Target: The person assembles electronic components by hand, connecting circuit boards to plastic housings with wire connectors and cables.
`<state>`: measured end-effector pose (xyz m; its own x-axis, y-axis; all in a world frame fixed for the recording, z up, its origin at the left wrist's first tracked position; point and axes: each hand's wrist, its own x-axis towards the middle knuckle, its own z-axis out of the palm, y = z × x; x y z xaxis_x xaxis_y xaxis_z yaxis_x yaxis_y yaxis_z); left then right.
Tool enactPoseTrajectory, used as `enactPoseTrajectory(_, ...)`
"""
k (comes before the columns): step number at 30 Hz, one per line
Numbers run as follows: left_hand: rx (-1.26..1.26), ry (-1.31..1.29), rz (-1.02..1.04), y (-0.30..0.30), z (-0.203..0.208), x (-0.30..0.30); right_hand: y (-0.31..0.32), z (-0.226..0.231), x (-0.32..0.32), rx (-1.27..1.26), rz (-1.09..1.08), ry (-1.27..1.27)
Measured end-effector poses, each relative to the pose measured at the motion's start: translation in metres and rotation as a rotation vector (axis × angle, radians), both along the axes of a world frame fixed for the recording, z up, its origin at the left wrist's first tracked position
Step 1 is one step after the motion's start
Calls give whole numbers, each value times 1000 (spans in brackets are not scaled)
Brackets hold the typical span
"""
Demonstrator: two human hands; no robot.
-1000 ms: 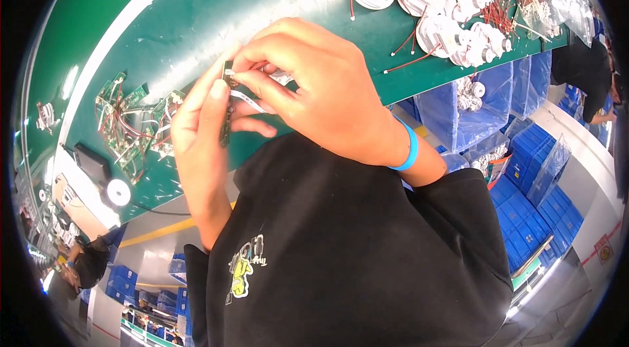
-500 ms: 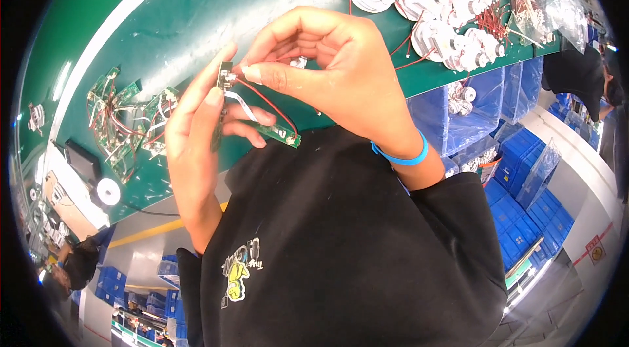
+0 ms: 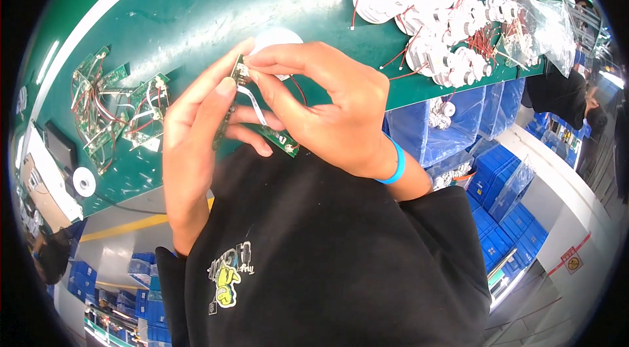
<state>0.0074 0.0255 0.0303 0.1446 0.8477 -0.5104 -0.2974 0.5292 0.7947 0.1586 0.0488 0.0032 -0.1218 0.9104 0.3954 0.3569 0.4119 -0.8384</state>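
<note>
My left hand (image 3: 193,134) is closed around a green circuit board (image 3: 240,70), pinching its upper end between thumb and fingers. A white ribbon cable (image 3: 251,100) runs down from it to a second green board strip (image 3: 283,142) below the left fingers. My right hand (image 3: 344,108) is closed in a pinch at the upper board's edge, fingertips at a small white wire plug (image 3: 244,68) that they partly cover. A short stretch of red wire (image 3: 300,90) shows behind this hand. Just beyond its knuckles a white round speaker (image 3: 278,38) is partly hidden.
Several green boards with wires (image 3: 118,108) lie in a heap at left on the green table (image 3: 216,0). White round speakers (image 3: 426,19) with red wires pile up at far right, beside a clear plastic bag (image 3: 550,29). Blue bins (image 3: 458,121) stand below the right table edge.
My right hand has come down and closer to the board, its fingertips now at the board's edge. The white round speaker has come into sight behind it. The whole view has shifted slightly.
</note>
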Motion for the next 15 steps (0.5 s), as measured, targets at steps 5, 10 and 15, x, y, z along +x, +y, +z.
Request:
enactPoseTrajectory(5, -7, -14, -2, -1, -4, 0, 0, 0, 3, 78, 58, -121)
enactPoseTrajectory(10, -5, 0, -5, -2, 1, 2, 0, -9, -3, 351, 37, -189)
enactPoseTrajectory(15, -7, 23, -14, -2, -1, 0, -6, -6, -2, 45, 13, -51)
